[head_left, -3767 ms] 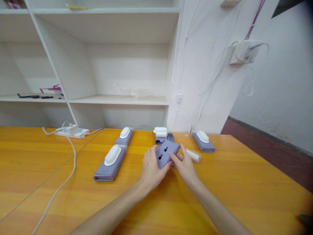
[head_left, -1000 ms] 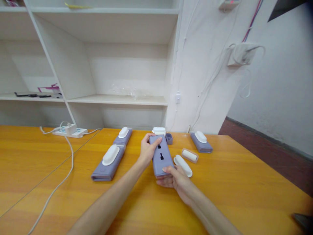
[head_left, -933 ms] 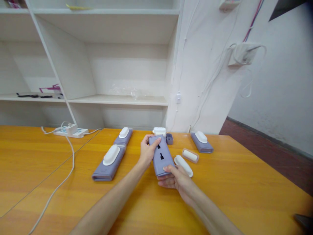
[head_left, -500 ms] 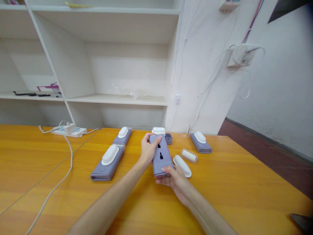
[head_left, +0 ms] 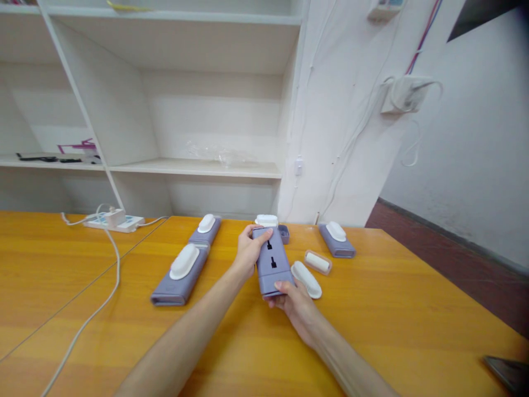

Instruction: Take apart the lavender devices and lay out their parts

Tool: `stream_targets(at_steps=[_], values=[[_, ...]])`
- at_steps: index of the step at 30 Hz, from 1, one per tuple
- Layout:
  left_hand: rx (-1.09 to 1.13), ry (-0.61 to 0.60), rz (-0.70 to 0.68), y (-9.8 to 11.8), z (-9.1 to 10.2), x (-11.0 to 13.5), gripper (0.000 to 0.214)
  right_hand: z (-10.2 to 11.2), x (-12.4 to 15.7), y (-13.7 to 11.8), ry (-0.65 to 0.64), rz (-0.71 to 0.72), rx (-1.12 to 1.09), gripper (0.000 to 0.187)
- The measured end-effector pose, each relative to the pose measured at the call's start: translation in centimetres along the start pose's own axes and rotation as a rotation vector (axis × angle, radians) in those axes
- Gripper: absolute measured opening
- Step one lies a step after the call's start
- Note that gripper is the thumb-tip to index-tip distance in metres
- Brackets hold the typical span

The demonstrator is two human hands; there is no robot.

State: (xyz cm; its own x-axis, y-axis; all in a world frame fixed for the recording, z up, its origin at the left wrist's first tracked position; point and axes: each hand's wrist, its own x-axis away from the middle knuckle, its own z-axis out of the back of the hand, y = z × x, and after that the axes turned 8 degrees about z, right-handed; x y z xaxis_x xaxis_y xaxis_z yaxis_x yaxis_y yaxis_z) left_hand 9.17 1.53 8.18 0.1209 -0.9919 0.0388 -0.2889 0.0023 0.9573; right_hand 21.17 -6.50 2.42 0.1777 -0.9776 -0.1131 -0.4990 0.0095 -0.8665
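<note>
A long purple plastic case (head_left: 273, 256) with two dark keyhole-shaped slots is held above the table between both hands. My left hand (head_left: 249, 251) is closed on its upper left side, thumb lying across the top end. My right hand (head_left: 291, 300) grips the lower right corner, thumb on the face and fingers beneath. Just right of the case lies a white oval part (head_left: 306, 279), and beyond it a clear tray (head_left: 318, 262) with a white cylinder inside. Behind the case are a white oval part (head_left: 266, 220) and a small purple cup-like piece (head_left: 284, 234).
On the left lie two purple cases (head_left: 176, 289) with white oval parts on top; another such case (head_left: 336, 241) is at the right. A power strip (head_left: 118, 222) with a trailing white cable (head_left: 119, 270) stands back left. A dark flat object (head_left: 506, 372) sits at the right edge.
The case has tilted slightly in my hands, and its lower end shows a little more. My right fingers have shifted underneath it. The whole view has drifted slightly.
</note>
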Motion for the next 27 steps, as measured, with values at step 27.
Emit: stream_targets(at_steps=[27], values=[[-0.171, -0.005, -0.186, -0.4, 0.8, -0.5, 0.036, -0.5, 0.4, -0.8, -0.025, -0.186, 0.010, 0.033]])
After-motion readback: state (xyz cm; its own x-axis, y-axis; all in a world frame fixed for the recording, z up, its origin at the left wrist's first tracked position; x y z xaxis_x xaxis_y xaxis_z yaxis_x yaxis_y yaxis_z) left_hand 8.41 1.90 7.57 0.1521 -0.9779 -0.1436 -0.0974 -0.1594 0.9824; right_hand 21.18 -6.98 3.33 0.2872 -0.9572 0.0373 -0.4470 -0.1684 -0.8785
